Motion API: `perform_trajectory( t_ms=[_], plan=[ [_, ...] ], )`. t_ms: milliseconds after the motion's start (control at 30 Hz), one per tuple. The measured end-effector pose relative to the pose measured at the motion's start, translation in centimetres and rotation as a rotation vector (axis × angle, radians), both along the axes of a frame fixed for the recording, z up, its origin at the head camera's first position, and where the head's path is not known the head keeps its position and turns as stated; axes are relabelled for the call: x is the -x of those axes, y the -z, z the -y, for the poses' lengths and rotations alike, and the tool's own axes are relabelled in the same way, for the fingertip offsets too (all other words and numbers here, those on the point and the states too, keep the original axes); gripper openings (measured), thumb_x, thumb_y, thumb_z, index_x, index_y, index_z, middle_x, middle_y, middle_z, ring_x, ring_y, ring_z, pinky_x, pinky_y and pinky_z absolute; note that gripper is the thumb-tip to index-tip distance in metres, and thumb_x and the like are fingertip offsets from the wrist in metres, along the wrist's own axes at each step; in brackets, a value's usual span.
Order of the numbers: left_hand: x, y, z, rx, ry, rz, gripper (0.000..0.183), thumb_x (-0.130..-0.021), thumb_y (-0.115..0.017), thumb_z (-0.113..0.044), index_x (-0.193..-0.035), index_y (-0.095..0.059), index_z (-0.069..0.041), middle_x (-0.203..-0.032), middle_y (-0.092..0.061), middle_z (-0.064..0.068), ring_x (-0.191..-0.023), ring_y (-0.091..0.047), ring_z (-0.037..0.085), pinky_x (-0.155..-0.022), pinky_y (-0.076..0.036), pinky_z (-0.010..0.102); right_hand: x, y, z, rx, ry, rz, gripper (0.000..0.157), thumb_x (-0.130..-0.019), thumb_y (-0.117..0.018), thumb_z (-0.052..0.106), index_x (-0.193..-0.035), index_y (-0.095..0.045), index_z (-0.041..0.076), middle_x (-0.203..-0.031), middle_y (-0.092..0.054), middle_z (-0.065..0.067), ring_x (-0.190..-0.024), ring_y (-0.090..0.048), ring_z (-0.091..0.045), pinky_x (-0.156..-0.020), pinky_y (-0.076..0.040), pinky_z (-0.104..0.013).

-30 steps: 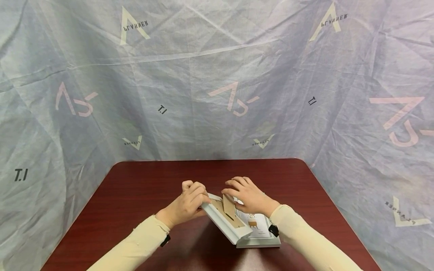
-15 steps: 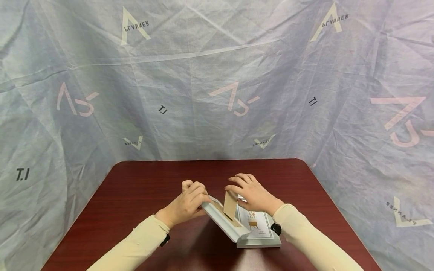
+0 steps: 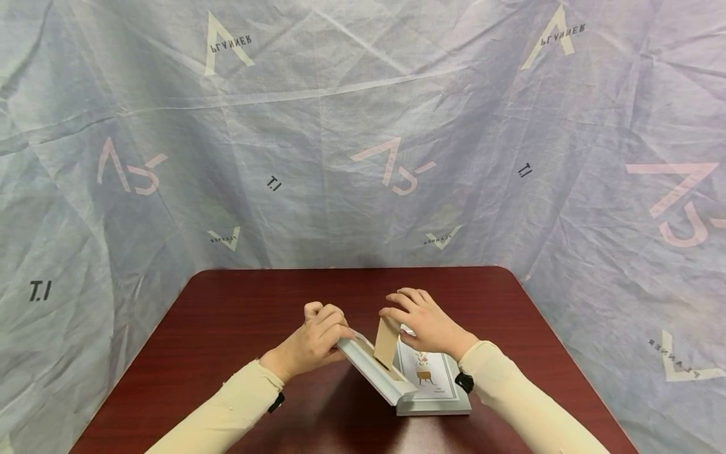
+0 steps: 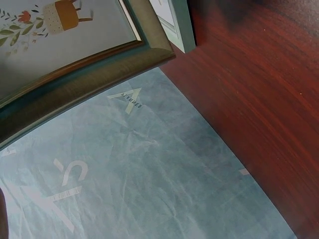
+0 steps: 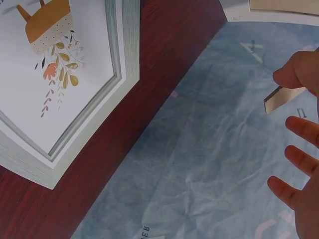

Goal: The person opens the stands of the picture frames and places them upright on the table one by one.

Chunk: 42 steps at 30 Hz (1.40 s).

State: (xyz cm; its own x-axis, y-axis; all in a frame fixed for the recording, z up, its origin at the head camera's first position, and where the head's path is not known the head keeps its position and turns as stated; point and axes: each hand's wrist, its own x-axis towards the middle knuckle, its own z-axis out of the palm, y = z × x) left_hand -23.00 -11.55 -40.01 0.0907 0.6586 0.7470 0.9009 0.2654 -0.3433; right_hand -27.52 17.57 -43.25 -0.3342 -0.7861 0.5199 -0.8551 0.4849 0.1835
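My left hand (image 3: 316,337) grips the edge of a pale picture frame (image 3: 368,371), which is held tilted with its brown backing up. From that backing a tan easel stand (image 3: 387,342) sticks up, swung out. My right hand (image 3: 426,325) pinches the stand's free end between thumb and fingertip; in the right wrist view the other fingers are spread apart. The held frame's front, with a flower-pot picture (image 4: 62,17), faces the left wrist camera. Under and right of it, a second picture frame (image 3: 433,410) lies face up, partly covered.
Both frames are over a dark red table (image 3: 255,302). A grey printed cloth (image 3: 317,126) hangs behind the table and along its sides. A black wrist strap (image 3: 464,382) shows at my right sleeve.
My right hand has moved slightly up and to the right, swinging the easel stand further out from the backing. My left hand and the tilted frame have hardly moved.
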Motion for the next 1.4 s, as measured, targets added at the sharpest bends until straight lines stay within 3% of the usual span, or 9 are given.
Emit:
perform_trajectory(
  t_ms=[567, 900, 1167, 1400],
  plan=[
    [-0.07, -0.06, 0.03, -0.002, 0.014, -0.015, 0.031, -0.091, -0.067, -0.036, -0.096, -0.054, -0.009, -0.091, -0.053, 0.001, -0.088, -0.051, 0.02, -0.078, -0.025, 0.041, -0.04, 0.34, 0.28, -0.006, 0.014, 0.014, 0.058, -0.071, -0.073, 0.009, -0.126, -0.061, 0.019, -0.132, -0.055, -0.011, -0.122, -0.048, -0.033, -0.095, -0.04, -0.051],
    [-0.13, 0.05, -0.03, 0.008, 0.015, 0.007, 0.03, -0.094, -0.065, -0.035, -0.097, -0.053, -0.008, -0.091, -0.052, 0.001, -0.089, -0.05, 0.021, -0.078, -0.025, 0.041, -0.13, 0.53, 0.31, -0.009, 0.017, 0.009, 0.058, -0.071, -0.073, 0.006, -0.127, -0.06, 0.018, -0.132, -0.056, -0.011, -0.122, -0.048, -0.032, -0.093, -0.041, -0.051],
    [-0.13, -0.02, -0.02, 0.009, 0.011, 0.008, 0.032, -0.089, -0.07, -0.034, -0.097, -0.053, -0.008, -0.091, -0.052, 0.001, -0.089, -0.05, 0.021, -0.078, -0.025, 0.041, -0.24, 0.34, 0.31, -0.011, 0.012, -0.002, 0.058, -0.071, -0.074, 0.007, -0.127, -0.06, 0.017, -0.132, -0.056, -0.011, -0.122, -0.048, -0.032, -0.094, -0.041, -0.051],
    [-0.13, -0.11, 0.02, -0.01, 0.017, -0.007, 0.03, -0.098, -0.059, -0.037, -0.097, -0.053, -0.008, -0.091, -0.052, 0.002, -0.088, -0.05, 0.021, -0.077, -0.025, 0.041, -0.14, 0.42, -0.11, -0.009, 0.024, 0.019, 0.061, -0.072, -0.077, 0.011, -0.13, -0.058, 0.016, -0.134, -0.055, -0.011, -0.124, -0.047, -0.032, -0.097, -0.04, -0.051]
  ],
)
